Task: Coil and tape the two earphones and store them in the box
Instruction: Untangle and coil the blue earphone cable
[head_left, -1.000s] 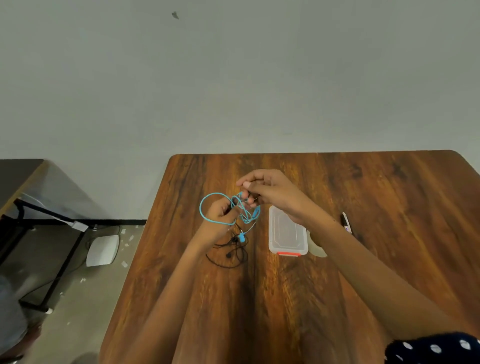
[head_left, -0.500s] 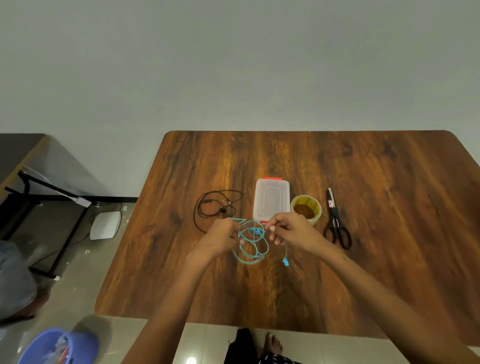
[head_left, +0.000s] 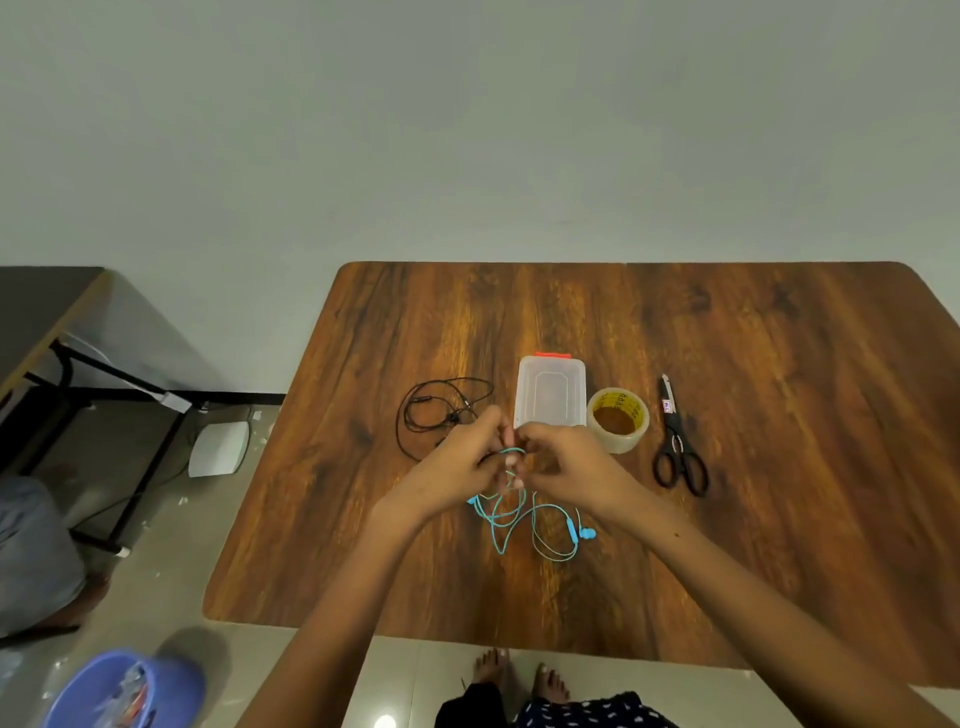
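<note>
A person stands over a wooden table (head_left: 727, 519), both hands meeting above its middle. The left hand (head_left: 457, 467) and the right hand (head_left: 566, 467) each have their fingers curled in around the cord of a blue earphone (head_left: 524, 519), pinching it between them just in front of the box; the cord's slack falls in loose loops onto the tabletop below the hands, with a blue earbud (head_left: 587, 533) lying to the right of the loops.

One clear plastic box (head_left: 550, 397), its lid on and a red clasp at its far end, sits just beyond the fingertips; through the lid nothing can be made out inside. A second earphone, the black earphone (head_left: 441, 410), lies in an untidy ring on the wood to the left of the box, partly hidden by the left hand. That makes two earphones, both outside the box.

To the right of the box stands one roll of clear tape (head_left: 618, 418), near it, and farther right lie one pair of black-handled scissors (head_left: 678, 447), blades pointing away.

On the floor at lower left sits a blue basin (head_left: 171, 686) holding small items too blurred to tell. Two bare feet (head_left: 519, 675) show at the near edge.
</note>
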